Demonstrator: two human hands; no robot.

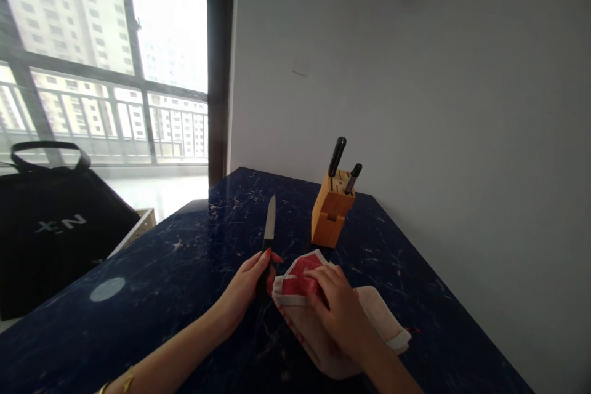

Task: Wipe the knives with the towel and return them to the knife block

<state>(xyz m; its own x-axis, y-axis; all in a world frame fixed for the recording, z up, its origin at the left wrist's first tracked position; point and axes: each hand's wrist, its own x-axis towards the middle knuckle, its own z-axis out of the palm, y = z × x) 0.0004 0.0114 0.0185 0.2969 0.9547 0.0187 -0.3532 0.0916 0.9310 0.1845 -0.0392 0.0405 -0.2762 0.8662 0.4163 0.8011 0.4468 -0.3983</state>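
My left hand (259, 274) is closed around the black handle of a kitchen knife (270, 218), whose blade points up and away from me. Just to its right, my right hand (335, 301) grips a red and white cloth (295, 286), fingers curled over its red patch. The cloth hangs in folds below that hand and spreads out to the right. Blade and cloth are apart. Beyond the cloth stands a wooden knife block (329, 215), with a black-handled knife (337, 157) and a second dark-handled tool (353, 178) upright in its slots.
A dark blue marble-patterned table (194, 265) lies under my hands, with a pale round spot (108, 289) at its left. A black bag (50, 228) stands beyond the left edge. The grey wall (415, 104) borders the right side, and windows (115, 61) are at left.
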